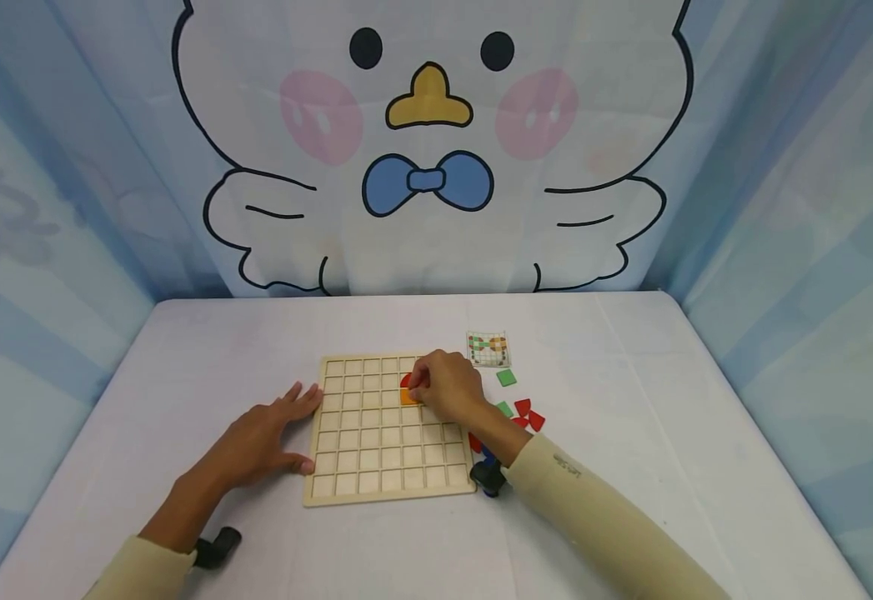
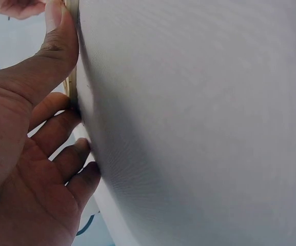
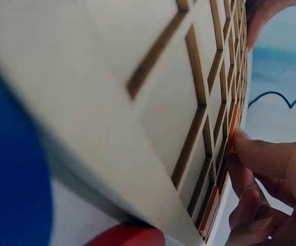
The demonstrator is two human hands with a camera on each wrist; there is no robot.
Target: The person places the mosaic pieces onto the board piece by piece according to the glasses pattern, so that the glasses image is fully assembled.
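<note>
A square wooden grid board (image 1: 376, 458) lies on the table. My left hand (image 1: 263, 437) rests at its left edge, thumb and fingers spread, touching the rim; the left wrist view shows the thumb (image 2: 60, 41) against the board's side. Over the upper right cells, my right hand (image 1: 451, 387) has curled fingers, thumb and index fingertips pinching at an orange square tile (image 1: 408, 397). A red tile (image 1: 406, 380) sits just behind it, partly covered by the fingers. In the right wrist view, the thumb tip (image 3: 241, 136) meets an orange tile (image 3: 233, 120).
A patterned card (image 1: 488, 349) lies behind the board's right side. Green tiles (image 1: 506, 377) and several red tiles (image 1: 536, 421) are scattered to the right. Blue pieces (image 1: 488, 453) lie beside the board's right edge, partly under the right wrist. A printed curtain (image 1: 428, 250) stands behind the table.
</note>
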